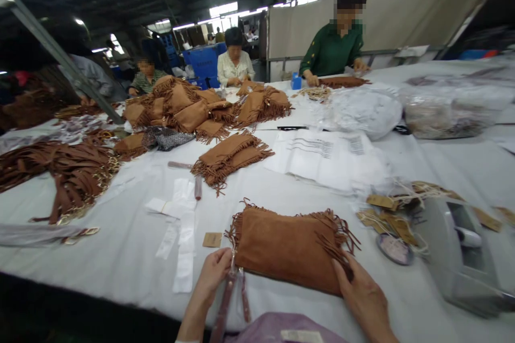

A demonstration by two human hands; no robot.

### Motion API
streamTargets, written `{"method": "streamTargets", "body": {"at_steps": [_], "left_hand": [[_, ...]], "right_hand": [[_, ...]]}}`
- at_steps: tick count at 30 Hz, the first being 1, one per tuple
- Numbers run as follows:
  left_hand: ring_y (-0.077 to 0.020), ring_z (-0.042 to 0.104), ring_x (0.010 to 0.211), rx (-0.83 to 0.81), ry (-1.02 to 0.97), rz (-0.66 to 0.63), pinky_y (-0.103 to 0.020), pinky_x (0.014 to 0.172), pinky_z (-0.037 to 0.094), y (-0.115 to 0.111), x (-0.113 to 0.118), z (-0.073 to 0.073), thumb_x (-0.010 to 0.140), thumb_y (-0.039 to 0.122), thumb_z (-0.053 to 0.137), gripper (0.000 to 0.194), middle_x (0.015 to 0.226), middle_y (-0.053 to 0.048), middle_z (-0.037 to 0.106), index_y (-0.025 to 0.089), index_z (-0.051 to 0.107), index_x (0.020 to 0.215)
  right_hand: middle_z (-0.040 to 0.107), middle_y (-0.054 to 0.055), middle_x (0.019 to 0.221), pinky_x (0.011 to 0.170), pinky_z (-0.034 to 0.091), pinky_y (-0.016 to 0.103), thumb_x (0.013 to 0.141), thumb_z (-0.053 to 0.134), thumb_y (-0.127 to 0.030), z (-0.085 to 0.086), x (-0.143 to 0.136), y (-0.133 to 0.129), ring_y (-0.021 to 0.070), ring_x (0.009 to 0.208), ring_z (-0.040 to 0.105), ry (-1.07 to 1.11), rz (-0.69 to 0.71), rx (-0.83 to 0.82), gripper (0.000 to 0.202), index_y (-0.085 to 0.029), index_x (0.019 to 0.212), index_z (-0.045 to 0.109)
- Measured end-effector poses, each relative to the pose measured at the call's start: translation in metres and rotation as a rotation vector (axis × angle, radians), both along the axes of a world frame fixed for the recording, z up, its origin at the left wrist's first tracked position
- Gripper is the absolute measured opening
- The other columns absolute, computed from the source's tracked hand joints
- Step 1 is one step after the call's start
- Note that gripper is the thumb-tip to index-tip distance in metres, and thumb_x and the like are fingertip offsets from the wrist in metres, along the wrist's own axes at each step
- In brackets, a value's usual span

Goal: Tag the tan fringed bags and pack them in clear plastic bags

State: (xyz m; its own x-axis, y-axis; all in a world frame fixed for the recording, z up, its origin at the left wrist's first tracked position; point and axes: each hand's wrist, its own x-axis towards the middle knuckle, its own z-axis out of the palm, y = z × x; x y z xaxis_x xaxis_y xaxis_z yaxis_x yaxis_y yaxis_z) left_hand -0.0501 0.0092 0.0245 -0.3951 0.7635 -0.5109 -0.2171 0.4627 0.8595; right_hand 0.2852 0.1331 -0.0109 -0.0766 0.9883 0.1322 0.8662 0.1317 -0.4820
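Observation:
A brown suede bag with fringed ends lies flat on the table close in front of me. My right hand grips its lower right end, the thumb on top near the fringe. At the lower left corner, my left hand is closed in a pinch at the metal clasp of a brown strap. The strap looks wrapped in clear plastic and hangs toward my lap. A small tan card lies just beyond my left hand, beside strips of white labels.
A grey tape dispenser, tan hang tags and a small round dish stand at right. Another fringed bag lies ahead, near white plastic sleeves. Brown straps heap at left; bags pile farther back, where several people work.

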Motion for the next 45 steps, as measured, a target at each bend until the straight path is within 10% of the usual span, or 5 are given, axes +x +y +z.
{"method": "streamTargets", "body": {"at_steps": [9, 19, 24, 36, 45], "left_hand": [[-0.0280, 0.067, 0.095, 0.040, 0.148, -0.016, -0.037, 0.085, 0.054, 0.054, 0.001, -0.021, 0.054, 0.048, 0.079, 0.060, 0.094, -0.010, 0.074, 0.016, 0.062, 0.101], [-0.0303, 0.069, 0.093, 0.026, 0.433, -0.084, -0.045, 0.088, 0.054, 0.058, -0.002, -0.035, 0.068, 0.038, 0.069, 0.085, 0.097, -0.010, 0.073, 0.018, 0.033, 0.142], [-0.0285, 0.043, 0.133, 0.180, 0.667, -0.011, -0.044, 0.112, 0.033, 0.090, 0.005, -0.036, 0.079, 0.037, 0.059, 0.075, 0.147, -0.014, 0.041, 0.019, 0.027, 0.144], [-0.0212, 0.026, 0.142, 0.473, 0.801, -0.208, -0.042, 0.117, 0.025, 0.117, 0.001, -0.052, 0.087, 0.018, 0.040, 0.069, 0.157, -0.008, 0.023, 0.022, 0.011, 0.150], [-0.0292, 0.057, 0.104, 0.137, 1.159, -0.470, -0.047, 0.096, 0.042, 0.136, -0.003, -0.024, 0.085, 0.014, 0.038, 0.062, 0.112, -0.017, 0.060, 0.020, 0.030, 0.147]], "right_hand": [[0.066, 0.012, 0.119, 0.091, 0.052, 0.039, 0.091, 0.042, -0.035, 0.006, -0.009, 0.013, 0.0256, 0.107, 0.064, 0.120, 0.006, 0.015, 0.044, -0.016, 0.129, 0.052], [0.054, 0.014, 0.133, 0.107, 0.041, 0.046, 0.089, 0.043, -0.024, -0.008, -0.028, 0.054, 0.0246, 0.126, 0.048, 0.254, 0.127, 0.139, 0.051, -0.017, 0.140, 0.041], [0.047, 0.011, 0.140, 0.111, 0.036, 0.046, 0.092, 0.039, -0.024, -0.007, -0.036, 0.071, 0.0228, 0.131, 0.042, 0.263, 0.254, 0.143, 0.052, -0.021, 0.144, 0.033], [0.057, 0.012, 0.125, 0.100, 0.043, 0.046, 0.094, 0.034, -0.026, -0.019, -0.052, 0.097, 0.0247, 0.114, 0.053, 0.205, 0.361, 0.216, 0.048, -0.019, 0.142, 0.035], [0.063, 0.012, 0.115, 0.088, 0.037, 0.039, 0.093, 0.034, -0.018, -0.002, -0.064, 0.100, 0.0247, 0.106, 0.053, -0.126, 0.316, 0.181, 0.046, -0.019, 0.138, 0.045]]}}
